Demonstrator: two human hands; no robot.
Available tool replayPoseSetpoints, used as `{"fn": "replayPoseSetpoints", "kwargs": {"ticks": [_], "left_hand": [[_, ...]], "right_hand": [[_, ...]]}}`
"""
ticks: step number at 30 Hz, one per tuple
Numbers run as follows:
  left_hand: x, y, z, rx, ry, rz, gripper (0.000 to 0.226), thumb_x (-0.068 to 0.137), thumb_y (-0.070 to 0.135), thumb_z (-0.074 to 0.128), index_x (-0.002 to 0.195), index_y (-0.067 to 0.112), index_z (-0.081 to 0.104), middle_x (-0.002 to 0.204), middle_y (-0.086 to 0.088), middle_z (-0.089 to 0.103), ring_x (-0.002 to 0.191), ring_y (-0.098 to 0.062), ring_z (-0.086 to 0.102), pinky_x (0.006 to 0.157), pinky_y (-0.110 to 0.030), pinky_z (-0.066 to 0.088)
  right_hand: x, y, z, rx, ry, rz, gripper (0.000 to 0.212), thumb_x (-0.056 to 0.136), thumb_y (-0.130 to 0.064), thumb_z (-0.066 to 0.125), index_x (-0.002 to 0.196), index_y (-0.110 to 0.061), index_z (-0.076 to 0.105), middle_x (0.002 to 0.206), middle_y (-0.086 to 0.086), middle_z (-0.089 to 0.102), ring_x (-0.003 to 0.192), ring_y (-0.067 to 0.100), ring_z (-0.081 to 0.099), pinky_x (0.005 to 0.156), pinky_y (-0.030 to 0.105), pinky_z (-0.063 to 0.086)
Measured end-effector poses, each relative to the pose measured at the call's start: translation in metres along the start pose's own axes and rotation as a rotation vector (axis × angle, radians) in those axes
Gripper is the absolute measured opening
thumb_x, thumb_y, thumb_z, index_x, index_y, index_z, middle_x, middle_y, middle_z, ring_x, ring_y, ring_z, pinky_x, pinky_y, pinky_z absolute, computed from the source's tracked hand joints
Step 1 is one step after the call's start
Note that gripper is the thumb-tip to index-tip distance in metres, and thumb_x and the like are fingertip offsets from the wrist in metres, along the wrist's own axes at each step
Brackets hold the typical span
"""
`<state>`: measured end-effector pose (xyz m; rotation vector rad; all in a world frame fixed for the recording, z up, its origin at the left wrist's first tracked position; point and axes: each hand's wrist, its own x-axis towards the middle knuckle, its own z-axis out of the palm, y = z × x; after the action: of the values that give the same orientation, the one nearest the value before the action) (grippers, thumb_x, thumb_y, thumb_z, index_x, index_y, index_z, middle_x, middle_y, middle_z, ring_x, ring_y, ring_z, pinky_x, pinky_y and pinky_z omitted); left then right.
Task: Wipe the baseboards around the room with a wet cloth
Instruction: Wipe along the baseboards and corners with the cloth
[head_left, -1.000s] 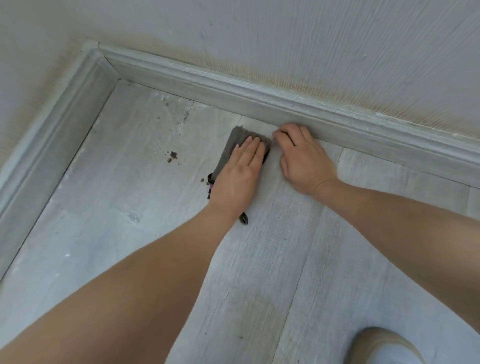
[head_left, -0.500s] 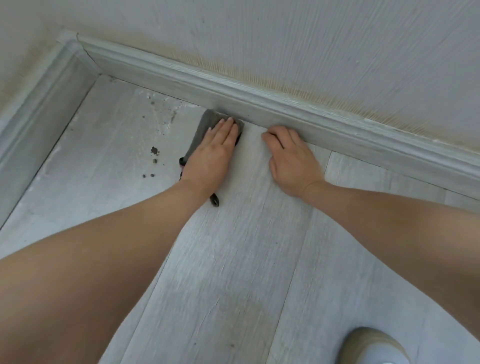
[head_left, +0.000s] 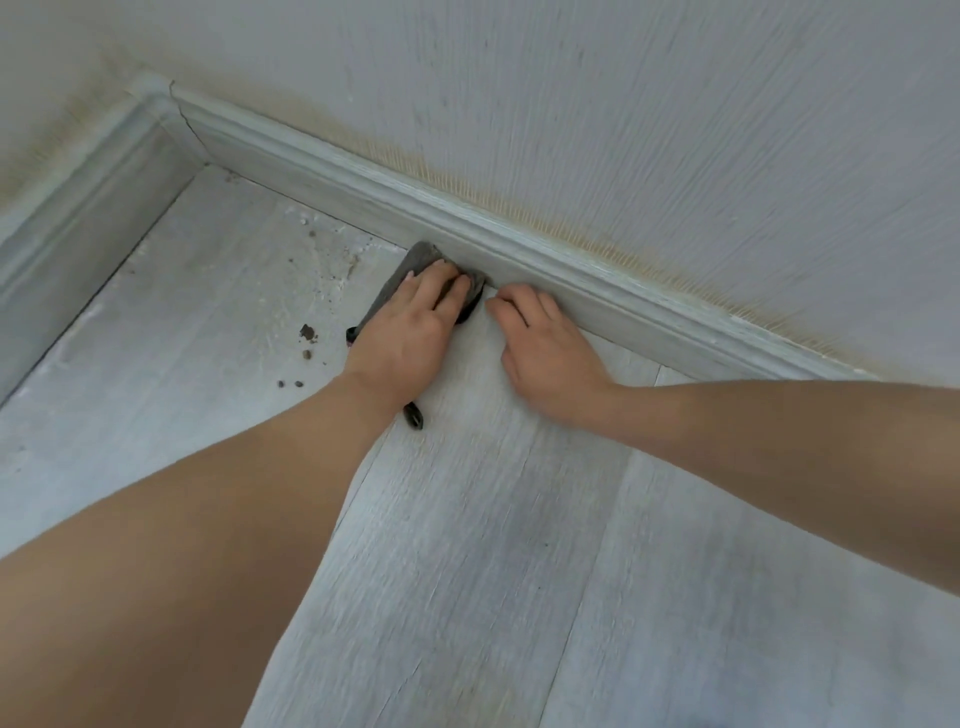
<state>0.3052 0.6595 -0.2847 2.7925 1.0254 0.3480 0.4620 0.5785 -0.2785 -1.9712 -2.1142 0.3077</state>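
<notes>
Cloth (head_left: 410, 273) under flat left hand (head_left: 410, 332) at baseboard (head_left: 519, 260); right hand (head_left: 550, 353) beside

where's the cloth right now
In the head view the grey cloth lies on the floor under the left hand, its far edge against the baseboard, left of the right hand.

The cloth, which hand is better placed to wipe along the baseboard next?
Left. The left hand already presses the cloth against the baseboard; the right hand rests bare on the floor.
</notes>
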Motion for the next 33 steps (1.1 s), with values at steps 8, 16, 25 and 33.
{"fn": "replayPoseSetpoints", "kwargs": {"ticks": [8, 16, 25, 33], "left_hand": [[-0.003, -0.017, -0.007, 0.007, -0.028, -0.162, 0.052, 0.089, -0.006, 0.036, 0.140, -0.005, 0.032, 0.145, -0.021, 0.030, 0.135, -0.040, 0.027, 0.114, -0.035, 0.005], [0.002, -0.014, -0.009, -0.072, 0.000, -0.286, 0.050, 0.086, -0.012, 0.039, 0.136, -0.005, 0.038, 0.137, -0.021, 0.038, 0.123, -0.040, 0.038, 0.107, -0.050, 0.033], [0.004, -0.023, -0.016, 0.100, -0.082, -0.290, 0.052, 0.093, -0.007, 0.030, 0.144, -0.005, 0.020, 0.149, -0.021, 0.019, 0.140, -0.035, 0.015, 0.118, -0.039, 0.006], [0.012, -0.004, -0.020, 0.057, -0.109, -0.418, 0.054, 0.092, -0.012, 0.027, 0.144, -0.005, 0.018, 0.150, -0.019, 0.016, 0.141, -0.034, 0.011, 0.117, -0.041, 0.009]], "right_hand": [[0.001, -0.002, 0.017, -0.040, 0.075, -0.002, 0.055, 0.087, -0.020, 0.029, 0.134, 0.001, 0.047, 0.132, 0.014, 0.048, 0.119, 0.029, 0.046, 0.103, 0.040, 0.040], [0.000, -0.001, 0.017, -0.057, 0.103, -0.002, 0.053, 0.087, -0.020, 0.032, 0.131, 0.002, 0.049, 0.129, 0.014, 0.051, 0.114, 0.027, 0.047, 0.100, 0.038, 0.041], [-0.001, -0.003, 0.018, -0.063, 0.109, 0.004, 0.053, 0.087, -0.021, 0.031, 0.132, 0.001, 0.048, 0.129, 0.013, 0.050, 0.112, 0.026, 0.046, 0.099, 0.039, 0.043], [-0.001, -0.002, 0.015, -0.069, 0.083, 0.019, 0.054, 0.087, -0.023, 0.031, 0.132, 0.001, 0.048, 0.129, 0.012, 0.050, 0.112, 0.027, 0.048, 0.099, 0.039, 0.043]]}}
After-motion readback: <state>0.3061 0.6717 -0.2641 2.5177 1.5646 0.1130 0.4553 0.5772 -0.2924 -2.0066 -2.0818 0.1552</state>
